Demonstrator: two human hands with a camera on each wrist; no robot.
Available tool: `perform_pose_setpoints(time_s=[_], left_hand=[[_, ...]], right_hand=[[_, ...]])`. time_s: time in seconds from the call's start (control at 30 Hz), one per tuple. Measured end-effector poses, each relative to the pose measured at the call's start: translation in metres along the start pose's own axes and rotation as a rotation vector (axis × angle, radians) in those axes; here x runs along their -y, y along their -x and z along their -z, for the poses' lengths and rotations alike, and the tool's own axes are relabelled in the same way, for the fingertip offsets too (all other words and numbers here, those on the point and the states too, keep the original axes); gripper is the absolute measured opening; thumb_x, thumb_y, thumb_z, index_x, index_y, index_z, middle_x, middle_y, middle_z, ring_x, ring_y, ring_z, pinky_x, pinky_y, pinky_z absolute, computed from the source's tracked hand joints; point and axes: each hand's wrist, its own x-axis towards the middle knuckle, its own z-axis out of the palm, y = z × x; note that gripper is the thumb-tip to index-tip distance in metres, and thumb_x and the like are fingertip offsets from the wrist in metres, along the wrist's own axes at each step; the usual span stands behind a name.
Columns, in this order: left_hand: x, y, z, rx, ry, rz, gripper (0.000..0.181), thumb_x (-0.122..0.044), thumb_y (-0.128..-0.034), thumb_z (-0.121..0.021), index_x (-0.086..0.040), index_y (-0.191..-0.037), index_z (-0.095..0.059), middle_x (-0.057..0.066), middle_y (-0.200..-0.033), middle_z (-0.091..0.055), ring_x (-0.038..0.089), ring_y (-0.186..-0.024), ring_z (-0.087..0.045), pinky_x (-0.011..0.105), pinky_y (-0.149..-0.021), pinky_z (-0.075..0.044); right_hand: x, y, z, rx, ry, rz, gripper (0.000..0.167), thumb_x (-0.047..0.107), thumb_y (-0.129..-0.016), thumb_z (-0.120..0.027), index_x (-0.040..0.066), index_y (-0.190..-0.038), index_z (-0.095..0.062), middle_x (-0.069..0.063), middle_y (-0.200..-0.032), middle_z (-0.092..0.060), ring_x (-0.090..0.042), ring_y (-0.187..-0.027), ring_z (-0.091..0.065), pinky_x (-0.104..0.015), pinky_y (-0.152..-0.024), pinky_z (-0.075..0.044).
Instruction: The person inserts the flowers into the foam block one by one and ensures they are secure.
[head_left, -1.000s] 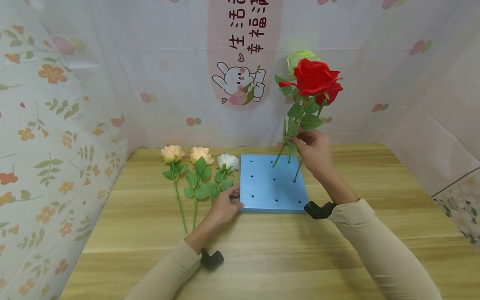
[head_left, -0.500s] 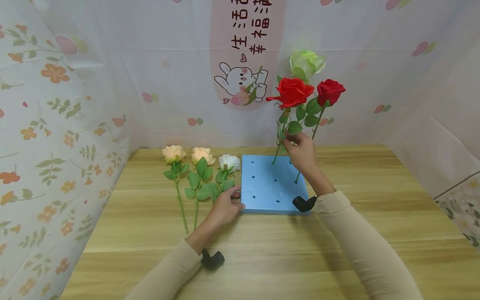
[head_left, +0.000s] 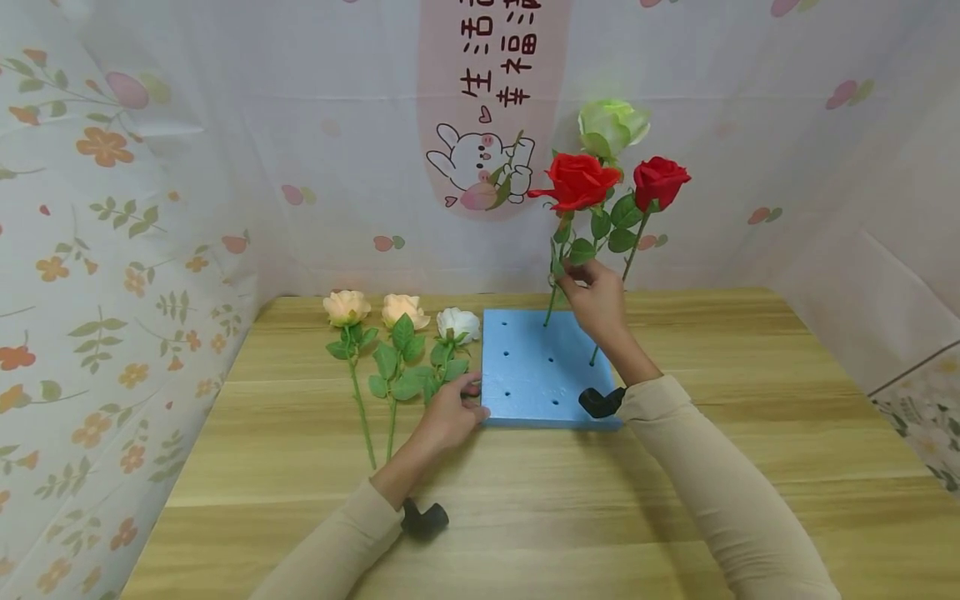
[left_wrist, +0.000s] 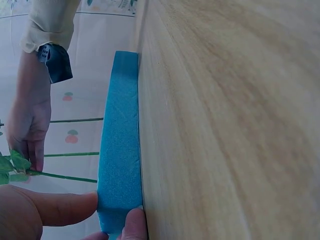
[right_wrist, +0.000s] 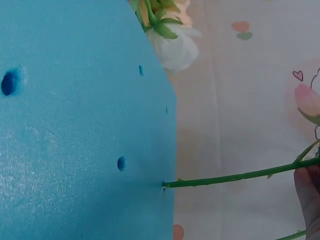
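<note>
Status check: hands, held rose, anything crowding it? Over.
Left hand pinches blue foam board. Right hand holds bright red rose, stem foot at back-row hole; depth unclear. Pale green rose, dark red rose close by.

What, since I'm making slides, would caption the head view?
Right hand holds a bright red rose whose stem meets the blue foam block gripped by the left hand.

There's three flowers [head_left: 577, 182] stuck in the block [head_left: 528, 377], three more flowers [head_left: 403, 312] lying left of it, and cloth [head_left: 322, 246] hanging behind it.
</note>
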Motion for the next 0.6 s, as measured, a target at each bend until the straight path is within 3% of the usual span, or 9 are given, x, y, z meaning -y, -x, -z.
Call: perform_pose_setpoints(time_s=[0.17, 0.6], left_hand=[[-0.001, 0.0, 0.001, 0.002, -0.014, 0.001, 0.06, -0.002, -0.0864, -0.065, -0.004, -0.143, -0.045, 0.017, -0.125, -0.056, 0.024, -0.097, -0.063, 0.029, -0.072, -0.057], [-0.002, 0.001, 0.001, 0.001, -0.013, -0.01, 0.06, -0.001, -0.0864, -0.064, -0.003, -0.143, -0.045, 0.018, -0.124, -0.056, 0.025, -0.098, -0.063, 0.029, -0.073, -0.057]], right_hand=[[-0.001, 0.0, -0.002, -0.009, 0.02, -0.022, 0.024, 0.01, -0.091, -0.065, -0.003, -0.111, -0.068, -0.019, -0.108, -0.07, -0.03, -0.103, -0.067, -0.024, -0.071, -0.049], [-0.007, -0.003, -0.012, -0.037, 0.018, -0.055, 0.022, 0.016, -0.093, -0.063, 0.002, -0.109, -0.069, -0.014, -0.106, -0.071, -0.025, -0.102, -0.065, -0.028, -0.074, -0.049]])
